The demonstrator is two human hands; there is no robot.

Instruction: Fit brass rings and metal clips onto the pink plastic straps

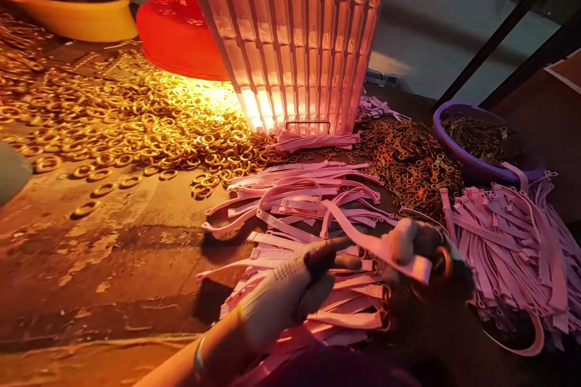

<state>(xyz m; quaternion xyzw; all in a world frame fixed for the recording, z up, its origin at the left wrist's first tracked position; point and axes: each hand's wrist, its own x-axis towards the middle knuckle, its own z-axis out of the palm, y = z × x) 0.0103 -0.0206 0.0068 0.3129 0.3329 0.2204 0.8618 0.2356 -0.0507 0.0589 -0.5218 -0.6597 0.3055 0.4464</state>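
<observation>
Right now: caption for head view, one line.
Right hand grips a pink-lit strap above a strap pile, gloved left hand close by; rings spread in warm light.

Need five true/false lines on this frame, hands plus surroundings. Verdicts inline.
1. Right hand grips a strap. True.
2. Purple basin is empty. False: small metal parts lie in it.
3. Left hand is ungloved. False: it wears a pale glove.
4. Rings are heaped left of the purple basin. True.
5. Yellow tub stands at far right. False: far left.
</observation>
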